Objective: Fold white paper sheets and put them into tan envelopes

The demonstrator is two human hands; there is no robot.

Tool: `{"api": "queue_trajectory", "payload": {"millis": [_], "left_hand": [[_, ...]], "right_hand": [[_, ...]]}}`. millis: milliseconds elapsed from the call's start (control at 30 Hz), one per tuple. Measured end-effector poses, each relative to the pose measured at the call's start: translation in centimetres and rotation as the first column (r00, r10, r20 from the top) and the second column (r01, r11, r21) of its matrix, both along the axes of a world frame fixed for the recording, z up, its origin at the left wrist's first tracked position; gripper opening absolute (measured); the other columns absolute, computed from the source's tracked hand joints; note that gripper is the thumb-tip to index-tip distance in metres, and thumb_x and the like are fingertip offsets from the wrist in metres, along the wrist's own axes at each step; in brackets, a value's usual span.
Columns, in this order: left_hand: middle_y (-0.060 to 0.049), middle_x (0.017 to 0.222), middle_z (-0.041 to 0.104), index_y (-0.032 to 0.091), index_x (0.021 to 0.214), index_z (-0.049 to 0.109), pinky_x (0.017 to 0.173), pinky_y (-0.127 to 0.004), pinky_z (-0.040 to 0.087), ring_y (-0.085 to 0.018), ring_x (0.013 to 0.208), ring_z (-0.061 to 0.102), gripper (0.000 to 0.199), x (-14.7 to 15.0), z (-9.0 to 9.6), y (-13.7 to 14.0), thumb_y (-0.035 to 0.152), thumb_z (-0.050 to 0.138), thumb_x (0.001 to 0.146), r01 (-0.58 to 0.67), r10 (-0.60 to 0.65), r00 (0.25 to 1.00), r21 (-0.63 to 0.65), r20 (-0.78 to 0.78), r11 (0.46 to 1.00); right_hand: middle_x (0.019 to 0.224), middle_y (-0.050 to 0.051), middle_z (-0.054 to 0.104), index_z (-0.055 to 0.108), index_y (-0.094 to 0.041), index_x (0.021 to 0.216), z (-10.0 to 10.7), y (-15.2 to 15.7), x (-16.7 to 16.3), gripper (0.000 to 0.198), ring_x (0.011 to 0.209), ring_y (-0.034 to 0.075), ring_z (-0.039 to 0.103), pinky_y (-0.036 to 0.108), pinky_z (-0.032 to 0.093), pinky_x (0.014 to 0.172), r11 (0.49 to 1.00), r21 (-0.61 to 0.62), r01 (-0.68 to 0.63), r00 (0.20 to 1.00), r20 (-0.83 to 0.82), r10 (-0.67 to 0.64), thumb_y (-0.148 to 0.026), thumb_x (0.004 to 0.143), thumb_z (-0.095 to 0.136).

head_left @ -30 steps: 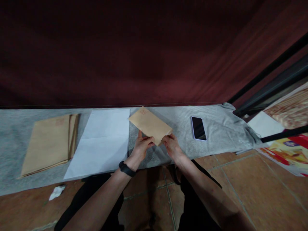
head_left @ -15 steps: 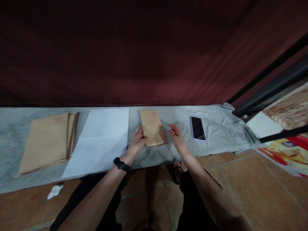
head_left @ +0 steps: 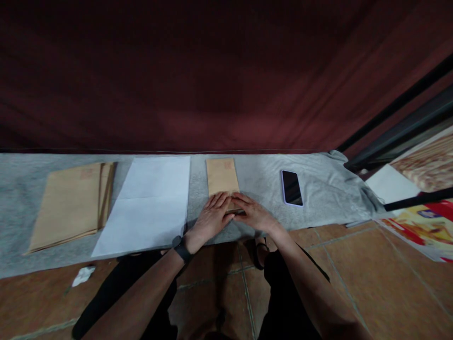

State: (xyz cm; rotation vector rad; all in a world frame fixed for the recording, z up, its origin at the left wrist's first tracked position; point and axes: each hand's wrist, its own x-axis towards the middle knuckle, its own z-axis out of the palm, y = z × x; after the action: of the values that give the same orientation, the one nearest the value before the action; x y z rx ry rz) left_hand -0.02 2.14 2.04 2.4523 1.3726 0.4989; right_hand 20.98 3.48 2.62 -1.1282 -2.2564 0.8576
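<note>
A small brown paper envelope [head_left: 222, 175] with a faint red mark near its far right corner lies on the grey cloth. Both hands rest across its near end and hide part of it. My left hand [head_left: 212, 216] lies on the left side, its fingers stretched out over the paper. From the right, my right hand [head_left: 254, 212] reaches over the same end with its fingers extended. The two hands almost meet, thumbs close together by the near edge. A dark band is on my left wrist.
White paper sheets [head_left: 148, 208] with a crease lie left of the envelope. Farther left is a stack of larger brown envelopes [head_left: 67, 203]. A phone [head_left: 292, 188] in a lilac case lies to the right. Beyond the bench's right end stand dark bars [head_left: 399, 113] and a printed box [head_left: 424, 226].
Both hands have come together over the envelope's near end; before, the left held its left edge and the right was off its right side. The envelope now lies straighter.
</note>
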Motion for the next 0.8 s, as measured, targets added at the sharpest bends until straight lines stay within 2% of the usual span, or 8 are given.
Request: {"api": "queue_trajectory", "payload": {"millis": [100, 167, 300, 400, 567, 667, 800], "left_hand": [[-0.016, 0.154, 0.048, 0.014, 0.146, 0.049, 0.120, -0.049, 0.033, -0.029, 0.145, 0.041, 0.052, -0.3, -0.2, -0.3, 0.031, 0.052, 0.096, 0.004, -0.004, 0.998, 0.013, -0.055, 1.000], [-0.014, 0.153, 0.050, 0.015, 0.145, 0.049, 0.119, -0.045, 0.036, -0.025, 0.144, 0.043, 0.049, -0.6, 0.0, -0.3, 0.021, 0.046, 0.097, 0.004, -0.002, 0.996, 0.027, -0.086, 1.000], [-0.014, 0.154, 0.049, 0.013, 0.146, 0.048, 0.119, -0.042, 0.037, -0.023, 0.144, 0.044, 0.056, -0.3, 0.4, -0.5, 0.004, 0.037, 0.091, -0.023, 0.034, 0.984, 0.064, -0.172, 0.998], [-0.017, 0.155, 0.047, 0.009, 0.147, 0.046, 0.119, -0.044, 0.038, -0.025, 0.145, 0.042, 0.057, 0.4, 0.1, -1.0, 0.004, 0.036, 0.090, -0.045, 0.064, 0.978, 0.098, -0.199, 0.994], [-0.022, 0.155, 0.044, 0.005, 0.149, 0.040, 0.119, -0.046, 0.037, -0.028, 0.147, 0.038, 0.060, 1.0, -0.9, -1.6, 0.005, 0.037, 0.089, -0.087, 0.116, 0.972, 0.143, -0.205, 0.986], [-0.022, 0.156, 0.042, 0.004, 0.150, 0.039, 0.120, -0.045, 0.036, -0.028, 0.148, 0.036, 0.061, 1.0, -1.0, -1.7, 0.006, 0.038, 0.089, -0.116, 0.143, 0.965, 0.130, -0.220, 0.985], [-0.020, 0.156, 0.043, 0.008, 0.151, 0.038, 0.120, -0.047, 0.035, -0.028, 0.148, 0.036, 0.060, 1.0, -0.4, -1.9, 0.008, 0.039, 0.091, -0.112, 0.134, 0.969, 0.117, -0.206, 0.987]], "right_hand": [[0.146, 0.008, 0.056, 0.062, -0.028, 0.135, -0.4, 0.4, 0.0, 0.045, 0.137, 0.024, 0.050, 0.045, 0.038, 0.118, 0.998, 0.061, 0.030, 0.997, 0.065, -0.034, -0.019, 0.091, 0.066], [0.144, 0.009, 0.058, 0.063, -0.025, 0.133, -0.7, 0.7, -0.2, 0.042, 0.135, 0.024, 0.052, 0.045, 0.040, 0.116, 0.994, 0.098, 0.057, 0.990, 0.122, -0.068, -0.014, 0.092, 0.061], [0.141, 0.011, 0.060, 0.063, -0.020, 0.133, -0.7, 0.3, -0.9, 0.040, 0.132, 0.023, 0.055, 0.044, 0.044, 0.113, 0.979, 0.167, 0.115, 0.966, 0.210, -0.149, -0.012, 0.095, 0.053], [0.146, 0.013, 0.056, 0.057, -0.016, 0.140, -0.5, -1.1, -2.1, 0.045, 0.137, 0.024, 0.050, 0.046, 0.039, 0.117, 0.956, 0.252, 0.153, 0.944, 0.249, -0.217, -0.013, 0.097, 0.044], [0.159, 0.016, 0.039, 0.035, -0.007, 0.155, -1.3, -3.9, -4.0, 0.055, 0.149, 0.023, 0.034, 0.045, 0.032, 0.122, 0.948, 0.303, 0.102, 0.935, 0.296, -0.196, -0.027, 0.104, 0.037], [0.161, 0.017, 0.035, 0.034, -0.004, 0.155, -1.9, -4.7, -4.3, 0.058, 0.152, 0.024, 0.029, 0.046, 0.026, 0.125, 0.942, 0.324, 0.091, 0.906, 0.366, -0.213, -0.032, 0.104, 0.039], [0.162, 0.014, 0.034, 0.035, -0.006, 0.155, -2.3, -4.6, -3.5, 0.057, 0.152, 0.023, 0.028, 0.044, 0.022, 0.126, 0.935, 0.344, 0.082, 0.876, 0.423, -0.233, -0.036, 0.106, 0.036]]}}
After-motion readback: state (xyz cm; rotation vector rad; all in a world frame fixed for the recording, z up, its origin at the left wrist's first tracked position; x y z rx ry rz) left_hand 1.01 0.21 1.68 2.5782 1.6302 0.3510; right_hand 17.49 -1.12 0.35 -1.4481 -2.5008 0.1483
